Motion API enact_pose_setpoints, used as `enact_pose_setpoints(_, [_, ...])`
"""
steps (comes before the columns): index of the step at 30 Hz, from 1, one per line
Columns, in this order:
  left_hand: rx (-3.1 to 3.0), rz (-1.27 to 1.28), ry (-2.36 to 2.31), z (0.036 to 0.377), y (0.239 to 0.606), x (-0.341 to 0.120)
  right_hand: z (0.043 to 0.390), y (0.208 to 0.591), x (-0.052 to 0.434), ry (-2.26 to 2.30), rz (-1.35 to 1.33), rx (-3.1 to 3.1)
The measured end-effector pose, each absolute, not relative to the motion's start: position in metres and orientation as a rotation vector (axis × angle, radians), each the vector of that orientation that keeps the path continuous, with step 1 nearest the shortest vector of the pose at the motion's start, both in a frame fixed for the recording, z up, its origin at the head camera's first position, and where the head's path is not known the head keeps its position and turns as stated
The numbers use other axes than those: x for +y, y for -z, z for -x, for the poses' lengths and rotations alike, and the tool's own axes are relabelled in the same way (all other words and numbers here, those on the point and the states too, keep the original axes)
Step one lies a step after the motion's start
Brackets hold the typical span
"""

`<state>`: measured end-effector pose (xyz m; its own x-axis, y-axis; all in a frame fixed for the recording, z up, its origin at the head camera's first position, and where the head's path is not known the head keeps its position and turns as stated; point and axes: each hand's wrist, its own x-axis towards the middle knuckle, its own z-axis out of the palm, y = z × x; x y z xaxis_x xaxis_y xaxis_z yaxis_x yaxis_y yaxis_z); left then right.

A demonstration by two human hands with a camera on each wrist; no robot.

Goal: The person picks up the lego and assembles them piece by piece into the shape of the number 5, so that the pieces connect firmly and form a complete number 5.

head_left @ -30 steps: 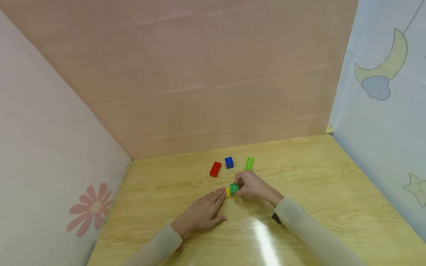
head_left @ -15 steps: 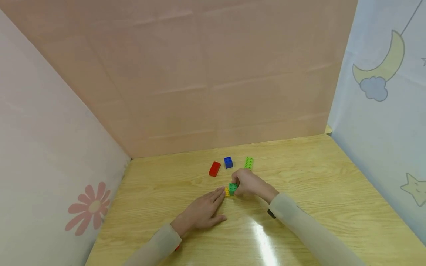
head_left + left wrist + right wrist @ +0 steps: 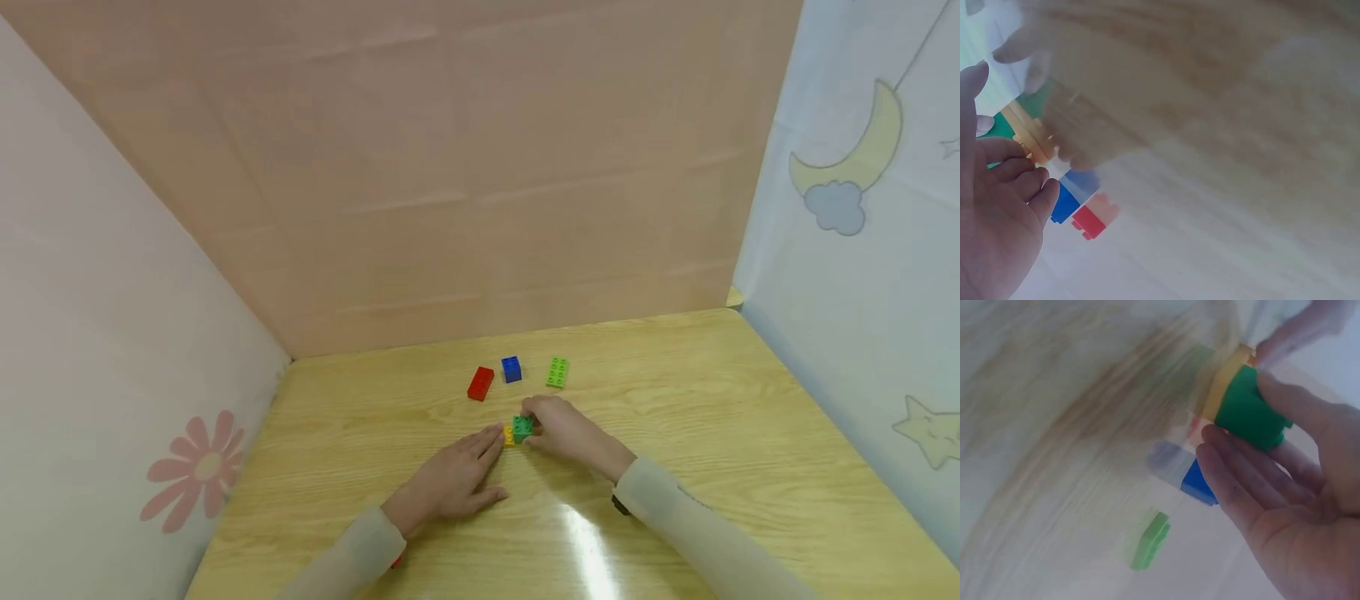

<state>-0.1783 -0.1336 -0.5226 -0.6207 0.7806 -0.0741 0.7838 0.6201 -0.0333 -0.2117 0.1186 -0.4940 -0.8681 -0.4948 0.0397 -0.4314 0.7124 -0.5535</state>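
Note:
A green toy brick [image 3: 522, 428] sits on top of a flat yellow brick [image 3: 508, 436] on the table. My right hand [image 3: 570, 433] pinches the green brick between thumb and fingers, as the right wrist view also shows with the green brick [image 3: 1250, 409] standing on the yellow one [image 3: 1225, 387]. My left hand [image 3: 457, 475] lies low on the table with straight fingers, their tips touching the left end of the yellow brick. The right part of the yellow brick is hidden by the green one and my right hand.
Behind my hands lie a red brick [image 3: 481, 383], a blue brick [image 3: 512, 369] and a light green brick [image 3: 557, 372]. Another red piece [image 3: 397, 562] peeks out beside my left sleeve. A dark object [image 3: 620, 505] shows at my right sleeve. Fabric walls border the wooden table [image 3: 360, 408].
Both hands stay at the green and yellow bricks. The head view shifts slightly, and the light green brick, partly covered by my right hand half a second ago, now shows whole.

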Motion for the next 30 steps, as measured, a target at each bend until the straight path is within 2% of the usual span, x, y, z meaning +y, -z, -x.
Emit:
enact_pose_setpoints(13, [2.763,-1.327,0.109,0.18,0.523,-0.134,0.215,0.509,0.138,1.316,0.544,2.544])
enact_pose_setpoints(30, [2.745,-1.299,0.075,0.179,0.521,-0.134,0.214,0.504,0.136,1.345,0.374,2.529])
